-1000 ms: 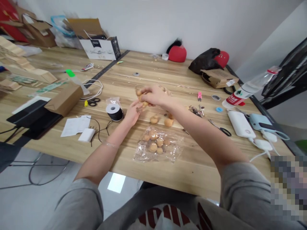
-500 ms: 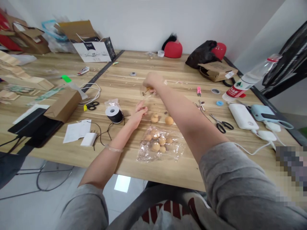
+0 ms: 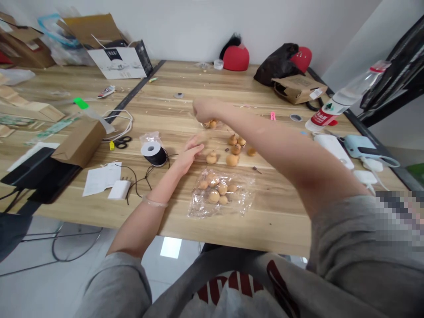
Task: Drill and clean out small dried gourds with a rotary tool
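Head view: right grip [image 3: 206, 110] curled narrow just above small dried gourds [image 3: 211, 125] on the wooden surface [image 3: 281, 221], with no telling whether anything is held. Left grip [image 3: 189, 155] open and relaxed, near a spool of black cord [image 3: 154, 154], and more gourds in a clear plastic bag [image 3: 198, 207], seemingly placed for easy reach.

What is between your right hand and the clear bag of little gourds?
Loose dried gourds sit on the wooden table, between the right hand and the clear plastic bag, in the head view.
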`<state>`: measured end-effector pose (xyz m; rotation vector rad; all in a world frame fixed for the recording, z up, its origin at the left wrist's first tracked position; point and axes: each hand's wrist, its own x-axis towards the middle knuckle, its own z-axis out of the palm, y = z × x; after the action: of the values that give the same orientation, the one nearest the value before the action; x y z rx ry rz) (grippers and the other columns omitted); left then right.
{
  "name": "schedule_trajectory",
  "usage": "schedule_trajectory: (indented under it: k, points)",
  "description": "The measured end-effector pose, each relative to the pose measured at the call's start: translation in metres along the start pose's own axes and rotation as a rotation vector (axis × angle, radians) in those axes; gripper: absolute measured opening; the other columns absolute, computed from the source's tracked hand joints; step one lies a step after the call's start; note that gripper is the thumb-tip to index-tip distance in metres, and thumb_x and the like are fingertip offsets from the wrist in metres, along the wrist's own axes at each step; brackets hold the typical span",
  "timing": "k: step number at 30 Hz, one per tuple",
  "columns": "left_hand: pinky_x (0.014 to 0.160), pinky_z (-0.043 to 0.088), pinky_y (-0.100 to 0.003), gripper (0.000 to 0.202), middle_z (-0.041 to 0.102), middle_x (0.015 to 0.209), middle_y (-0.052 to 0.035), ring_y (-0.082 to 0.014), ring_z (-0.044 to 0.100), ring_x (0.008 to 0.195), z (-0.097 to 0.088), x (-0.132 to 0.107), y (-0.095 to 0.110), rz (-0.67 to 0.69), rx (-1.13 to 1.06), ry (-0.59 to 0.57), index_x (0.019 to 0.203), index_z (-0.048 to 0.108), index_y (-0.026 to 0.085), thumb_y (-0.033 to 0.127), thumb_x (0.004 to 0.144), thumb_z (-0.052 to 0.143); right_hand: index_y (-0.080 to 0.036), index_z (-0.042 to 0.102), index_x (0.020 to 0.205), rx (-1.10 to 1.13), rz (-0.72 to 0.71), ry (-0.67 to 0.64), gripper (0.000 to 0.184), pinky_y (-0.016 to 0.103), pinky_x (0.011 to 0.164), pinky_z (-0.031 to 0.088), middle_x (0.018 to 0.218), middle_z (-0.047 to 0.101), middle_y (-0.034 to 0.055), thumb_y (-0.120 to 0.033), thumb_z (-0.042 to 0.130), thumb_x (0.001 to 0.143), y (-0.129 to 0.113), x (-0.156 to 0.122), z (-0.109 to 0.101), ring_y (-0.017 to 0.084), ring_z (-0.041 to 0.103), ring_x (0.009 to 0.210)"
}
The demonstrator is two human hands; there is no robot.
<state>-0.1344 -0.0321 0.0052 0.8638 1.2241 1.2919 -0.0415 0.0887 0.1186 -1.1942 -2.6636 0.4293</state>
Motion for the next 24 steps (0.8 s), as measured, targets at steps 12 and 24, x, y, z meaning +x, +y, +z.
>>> schedule_trajectory:
  k: [12,24]
  points:
    - [0.057,0.039,-0.019,0.017,0.051,0.078,0.0041,-0.0050,0.048,0.062,0.019,-0.025,0.002,0.249,0.127,0.317,0.081,0.050,0.020,0.014,0.078,0.066,-0.021,0.075,0.089,0.103,-0.088,0.040,0.020,0.030,0.066,0.053,0.076,0.074,0.0019,-0.022,0.055,0.088,0.040,-0.237,-0.036,0.016,0.067,0.067]
    - [0.072,0.041,-0.030,0.029,0.064,0.075,-0.0027,-0.0149,0.056,0.073,0.036,-0.073,-0.005,0.517,0.998,-0.293,0.076,0.060,0.018,0.035,0.095,0.046,-0.016,0.060,0.128,0.137,-0.518,-0.103,0.033,0.044,0.111,0.046,0.134,0.062,0.0128,-0.029,0.053,0.098,0.035,-0.237,0.080,0.024,0.053,0.132]
